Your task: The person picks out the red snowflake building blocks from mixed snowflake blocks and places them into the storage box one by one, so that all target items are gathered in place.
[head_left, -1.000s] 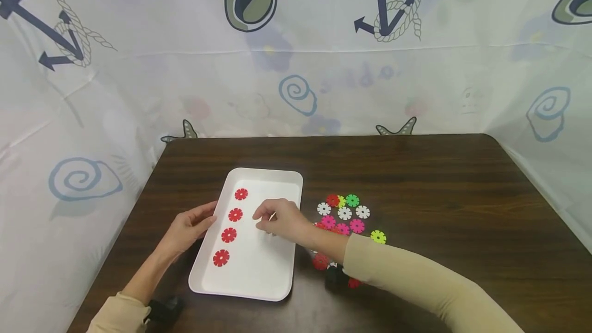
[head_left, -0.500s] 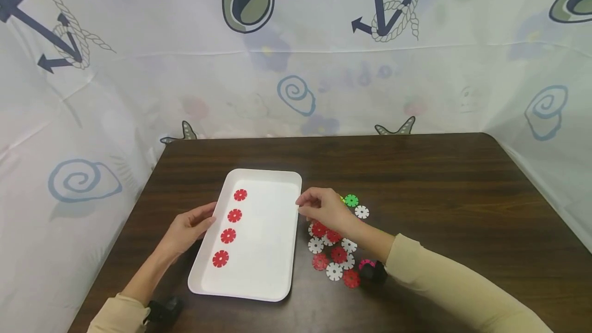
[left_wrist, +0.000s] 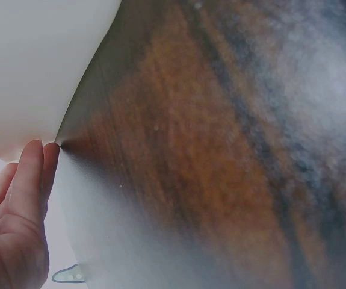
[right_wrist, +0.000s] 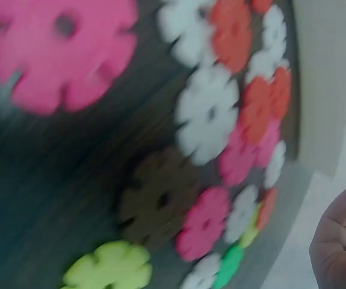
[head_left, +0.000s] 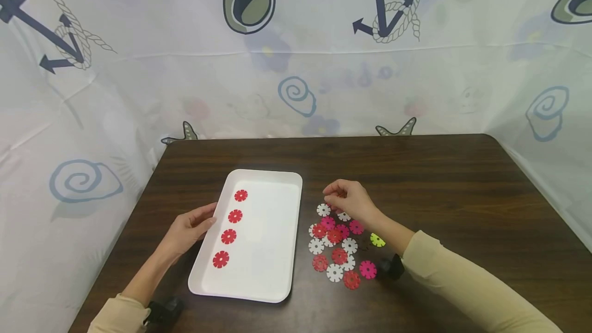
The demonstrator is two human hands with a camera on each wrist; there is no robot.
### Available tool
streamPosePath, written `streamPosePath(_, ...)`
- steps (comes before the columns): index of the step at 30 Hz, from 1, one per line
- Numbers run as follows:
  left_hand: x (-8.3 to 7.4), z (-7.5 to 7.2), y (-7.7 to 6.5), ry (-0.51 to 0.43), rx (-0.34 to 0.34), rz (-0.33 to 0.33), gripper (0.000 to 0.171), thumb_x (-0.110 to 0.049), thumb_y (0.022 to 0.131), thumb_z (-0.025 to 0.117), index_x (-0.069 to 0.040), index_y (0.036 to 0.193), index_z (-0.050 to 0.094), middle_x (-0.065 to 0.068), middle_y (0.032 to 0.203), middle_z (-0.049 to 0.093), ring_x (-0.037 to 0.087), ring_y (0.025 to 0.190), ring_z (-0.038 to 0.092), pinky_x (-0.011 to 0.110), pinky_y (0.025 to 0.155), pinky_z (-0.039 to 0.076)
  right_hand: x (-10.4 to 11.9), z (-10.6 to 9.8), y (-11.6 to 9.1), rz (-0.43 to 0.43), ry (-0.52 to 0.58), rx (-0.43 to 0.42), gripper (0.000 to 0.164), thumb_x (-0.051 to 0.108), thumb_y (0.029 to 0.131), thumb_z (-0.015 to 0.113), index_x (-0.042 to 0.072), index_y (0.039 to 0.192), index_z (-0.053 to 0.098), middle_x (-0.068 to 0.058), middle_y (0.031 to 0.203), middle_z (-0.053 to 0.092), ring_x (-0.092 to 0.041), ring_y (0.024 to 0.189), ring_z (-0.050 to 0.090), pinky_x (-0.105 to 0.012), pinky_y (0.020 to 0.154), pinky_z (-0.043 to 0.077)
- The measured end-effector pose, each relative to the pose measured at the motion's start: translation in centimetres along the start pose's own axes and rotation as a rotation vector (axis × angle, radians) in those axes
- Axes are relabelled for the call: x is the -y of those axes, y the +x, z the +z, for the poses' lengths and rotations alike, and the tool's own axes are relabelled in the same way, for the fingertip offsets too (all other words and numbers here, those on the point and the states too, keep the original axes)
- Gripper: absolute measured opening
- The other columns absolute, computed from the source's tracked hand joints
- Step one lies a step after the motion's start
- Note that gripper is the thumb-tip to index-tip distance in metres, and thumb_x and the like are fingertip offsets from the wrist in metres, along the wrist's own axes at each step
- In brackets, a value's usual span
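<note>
A white rectangular tray lies left of the table's middle. Several red notched plastic discs form a column along its left side. My left hand holds the tray's left edge, thumb at the rim; in the left wrist view its fingers meet the tray edge. My right hand hovers at the far end of a loose pile of discs, fingers bent, thumb and index tips slightly apart, with nothing visible between them. Pink, white, yellow, red, green and brown discs lie below it, some overlapping.
The dark wood table ends at a printed white curtain. A yellow disc and a pink disc lie at the pile's right side. Black wrist cameras sit under both sleeves.
My right hand has moved from above the tray rightward, past its right edge, to the far part of the pile. My left hand, the tray and its red discs keep their places.
</note>
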State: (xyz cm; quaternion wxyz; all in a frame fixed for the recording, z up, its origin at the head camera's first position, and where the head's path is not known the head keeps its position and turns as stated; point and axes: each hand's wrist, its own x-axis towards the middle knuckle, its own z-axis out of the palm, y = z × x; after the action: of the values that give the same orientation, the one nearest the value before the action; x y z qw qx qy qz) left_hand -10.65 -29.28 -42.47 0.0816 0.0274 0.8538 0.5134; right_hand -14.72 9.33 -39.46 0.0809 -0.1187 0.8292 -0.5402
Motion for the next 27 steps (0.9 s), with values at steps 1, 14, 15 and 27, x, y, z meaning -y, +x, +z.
streamPosePath(1, 0.0, 0.0, 0.0, 0.002, -0.001, 0.002, 0.052, -0.017, 0.094, 0.057, 0.001, 0.140, 0.040, 0.027, 0.130, 0.052, 0.037, 0.109, 0.060, 0.037, 0.087, 0.053, -0.3, -0.2, 0.1, 0.006, -0.004, -0.009, 0.021, 0.004, 0.088, 0.064, -0.006, 0.106, 0.062, -0.015, 0.089, 0.064, -0.028, 0.076, 0.062, -0.043, 0.072, 0.058)
streamPosePath(14, 0.1, 0.0, 0.0, 0.006, -0.007, 0.011, 0.053, -0.019, 0.094, 0.058, 0.002, 0.139, 0.041, 0.027, 0.130, 0.053, 0.036, 0.108, 0.061, 0.036, 0.086, 0.054, -2.5, -0.8, 1.2, 0.088, -0.101, -0.067, 0.019, 0.003, 0.084, 0.067, -0.003, 0.102, 0.064, -0.011, 0.085, 0.061, -0.016, 0.071, 0.052, -0.021, 0.057, 0.048)
streamPosePath(15, 0.1, 0.0, 0.0, 0.004, -0.007, 0.010, 0.053, -0.019, 0.094, 0.058, 0.002, 0.139, 0.041, 0.027, 0.130, 0.053, 0.036, 0.108, 0.061, 0.037, 0.086, 0.054, -2.6, -0.8, 1.2, 0.090, -0.103, -0.065, 0.019, 0.003, 0.084, 0.067, -0.003, 0.102, 0.064, -0.011, 0.084, 0.061, -0.016, 0.070, 0.052, -0.020, 0.057, 0.048)
streamPosePath(27, 0.2, 0.0, 0.0, 0.020, -0.004, 0.011, 0.053, -0.021, 0.094, 0.058, 0.001, 0.139, 0.041, 0.026, 0.129, 0.053, 0.035, 0.109, 0.061, 0.037, 0.087, 0.053, -3.2, -0.2, 1.8, 0.123, -0.182, -0.053, 0.024, 0.005, 0.083, 0.069, -0.001, 0.106, 0.064, -0.008, 0.081, 0.056, -0.012, 0.063, 0.052, -0.019, 0.054, 0.047)
